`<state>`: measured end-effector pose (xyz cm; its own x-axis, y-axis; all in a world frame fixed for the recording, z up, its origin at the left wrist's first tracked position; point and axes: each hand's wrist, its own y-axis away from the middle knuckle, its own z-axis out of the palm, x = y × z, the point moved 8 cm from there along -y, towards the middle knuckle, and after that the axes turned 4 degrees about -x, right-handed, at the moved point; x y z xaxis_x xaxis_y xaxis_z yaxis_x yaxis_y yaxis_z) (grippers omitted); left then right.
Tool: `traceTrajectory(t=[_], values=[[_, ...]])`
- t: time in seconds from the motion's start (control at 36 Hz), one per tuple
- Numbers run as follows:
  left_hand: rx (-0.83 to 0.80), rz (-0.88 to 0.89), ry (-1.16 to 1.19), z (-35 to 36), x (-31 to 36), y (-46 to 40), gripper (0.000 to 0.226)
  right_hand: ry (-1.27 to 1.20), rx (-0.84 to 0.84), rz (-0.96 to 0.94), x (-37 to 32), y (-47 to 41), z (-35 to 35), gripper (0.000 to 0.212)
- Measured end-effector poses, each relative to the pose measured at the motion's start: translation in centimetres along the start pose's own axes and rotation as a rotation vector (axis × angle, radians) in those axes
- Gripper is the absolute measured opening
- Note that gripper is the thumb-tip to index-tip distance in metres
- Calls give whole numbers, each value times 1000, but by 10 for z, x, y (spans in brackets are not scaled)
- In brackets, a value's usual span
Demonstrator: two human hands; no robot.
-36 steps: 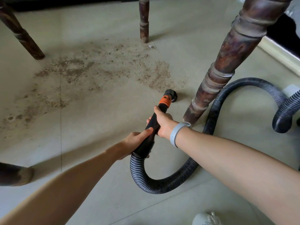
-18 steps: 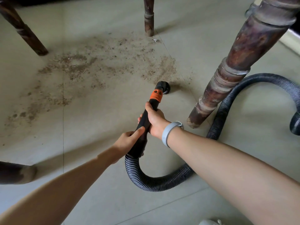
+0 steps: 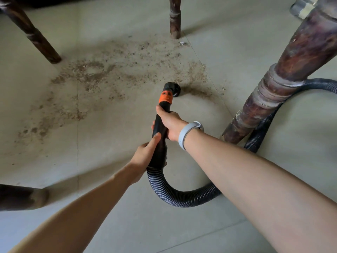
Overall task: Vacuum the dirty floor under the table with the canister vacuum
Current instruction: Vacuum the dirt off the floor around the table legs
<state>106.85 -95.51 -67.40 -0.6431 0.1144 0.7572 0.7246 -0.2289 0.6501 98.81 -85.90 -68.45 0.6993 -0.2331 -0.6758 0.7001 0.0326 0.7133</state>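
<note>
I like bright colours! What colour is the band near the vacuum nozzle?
Orange, on the black wand; the band shows clearly in the head view.

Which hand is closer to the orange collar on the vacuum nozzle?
Right. The right hand grips the black tube just below the orange collar. The left hand grips lower down, near where the ribbed hose begins.

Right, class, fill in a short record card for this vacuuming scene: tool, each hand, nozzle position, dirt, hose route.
tool: vacuum wand with orange collar
left hand: grips the wand's lower end, by the hose joint
right hand: grips the wand below the collar
nozzle: on the floor at the near right edge of the dirt patch
hose: loops behind the hands, passes the near right table leg
</note>
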Motion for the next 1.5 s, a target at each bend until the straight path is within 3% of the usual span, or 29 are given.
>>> traceTrajectory(t=[0.19,0.31,0.56,1.5], values=[[40,21,46,-11,10,-13,50,9,-25,5,-9,-8,12,46],[47,23,92,-10,15,-22,51,-88,-21,13,-17,-12,15,30],[-19,-15,207,6,14,-35,55,-78,61,-4,-36,-21,1,30],[-114,-72,-126,24,17,-4,60,-231,178,9,-13,41,-40,38]])
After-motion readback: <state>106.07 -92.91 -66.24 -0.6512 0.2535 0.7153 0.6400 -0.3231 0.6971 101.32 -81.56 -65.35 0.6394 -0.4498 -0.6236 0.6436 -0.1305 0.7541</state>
